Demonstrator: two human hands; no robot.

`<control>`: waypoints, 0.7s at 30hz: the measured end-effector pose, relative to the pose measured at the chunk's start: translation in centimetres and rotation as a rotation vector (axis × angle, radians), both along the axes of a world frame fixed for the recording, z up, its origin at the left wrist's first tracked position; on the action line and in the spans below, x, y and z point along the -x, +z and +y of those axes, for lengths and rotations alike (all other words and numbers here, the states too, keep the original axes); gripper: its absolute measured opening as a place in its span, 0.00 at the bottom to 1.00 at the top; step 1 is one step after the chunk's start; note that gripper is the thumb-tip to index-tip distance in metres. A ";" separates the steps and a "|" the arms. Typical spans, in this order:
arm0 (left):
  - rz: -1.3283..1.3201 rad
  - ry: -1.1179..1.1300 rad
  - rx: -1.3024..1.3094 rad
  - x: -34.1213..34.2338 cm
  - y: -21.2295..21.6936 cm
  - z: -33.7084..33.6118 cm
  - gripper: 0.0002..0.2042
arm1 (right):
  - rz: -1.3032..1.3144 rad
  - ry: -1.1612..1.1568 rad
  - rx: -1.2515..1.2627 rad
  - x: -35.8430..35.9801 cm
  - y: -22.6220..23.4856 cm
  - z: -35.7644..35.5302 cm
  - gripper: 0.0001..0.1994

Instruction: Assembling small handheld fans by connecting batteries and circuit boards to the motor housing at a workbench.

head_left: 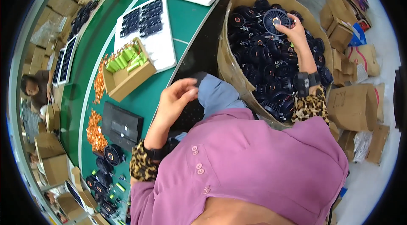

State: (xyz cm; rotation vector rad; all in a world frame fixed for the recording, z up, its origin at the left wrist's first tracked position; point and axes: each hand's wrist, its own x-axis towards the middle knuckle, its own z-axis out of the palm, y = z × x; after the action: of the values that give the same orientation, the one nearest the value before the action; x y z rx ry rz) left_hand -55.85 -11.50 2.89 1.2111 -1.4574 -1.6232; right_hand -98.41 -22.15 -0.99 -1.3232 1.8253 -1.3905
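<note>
My right hand (pixel 296 34) grips a small dark round fan (pixel 273 16) with a ribbed grille and a copper-coloured centre, its thumb near the middle. The fan is over the far part of a large cardboard box (pixel 225 55), which is filled with many similar dark fans (pixel 268 70). My left hand (pixel 179 94) is raised between my body and the green table, above my lap. Its fingers are loosely bent and apart from the thumb, and nothing shows in them.
On the green table (pixel 186 21) at left are a small carton (pixel 129 83) of green cylindrical cells, orange-copper parts (pixel 96 131), a black flat case (pixel 122 125) and several fans (pixel 112 154). White foam trays (pixel 167 47) hold dark parts. Cartons (pixel 354 104) stand on the floor at right.
</note>
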 end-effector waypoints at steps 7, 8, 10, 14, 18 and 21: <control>0.441 -0.042 -0.038 3.7 0.5 -0.6 0.46 | -0.809 0.602 0.057 -17.0 6.9 2.3 0.27; 0.516 -0.011 0.017 2.2 2.1 -0.1 0.42 | -0.873 0.639 0.051 -20.5 6.9 2.5 0.26; 0.515 0.182 0.233 0.4 1.8 0.3 0.34 | -0.972 0.741 -0.041 -24.3 6.8 2.5 0.22; -0.471 0.419 0.972 -4.8 2.4 1.6 0.18 | -0.957 0.900 -0.243 -29.6 5.3 3.1 0.15; -0.851 0.399 1.302 -8.6 4.9 2.4 0.19 | -0.771 1.175 -0.543 -32.4 1.7 3.7 0.17; -0.615 0.590 1.015 -9.7 4.8 3.2 0.15 | -0.549 1.235 -0.440 -33.6 0.7 4.1 0.17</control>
State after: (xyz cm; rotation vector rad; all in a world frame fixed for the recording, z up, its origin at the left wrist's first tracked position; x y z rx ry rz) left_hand -46.12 -8.32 7.66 1.3208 -1.6897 -0.0169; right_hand -64.84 -18.00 -0.28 -1.2468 0.5992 -0.5148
